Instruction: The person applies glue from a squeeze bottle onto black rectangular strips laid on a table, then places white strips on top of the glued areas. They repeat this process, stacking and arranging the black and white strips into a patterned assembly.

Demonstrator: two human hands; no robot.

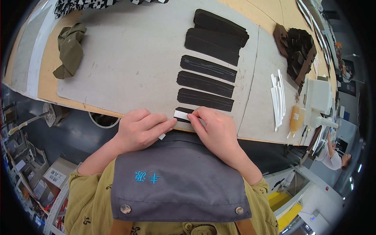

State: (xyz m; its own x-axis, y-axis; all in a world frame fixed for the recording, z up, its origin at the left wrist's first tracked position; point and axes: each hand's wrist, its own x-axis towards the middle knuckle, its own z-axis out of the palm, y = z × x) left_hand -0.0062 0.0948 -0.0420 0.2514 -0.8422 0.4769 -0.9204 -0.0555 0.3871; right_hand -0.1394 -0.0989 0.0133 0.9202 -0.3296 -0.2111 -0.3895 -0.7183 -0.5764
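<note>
While both hands meet at near table edge, left hand & right hand pinch white strip btwn fingertips, fingers pressed together on it. Strip lies over nearest black piece on grey mat. Row of more black pieces runs away across mat. Loose white strips well to right, amber glue bottle beside them. Green cloth far left. Grey apron below hands.

left hand: curled, fingertips pinching | right hand: curled, fingertips pinching
</note>
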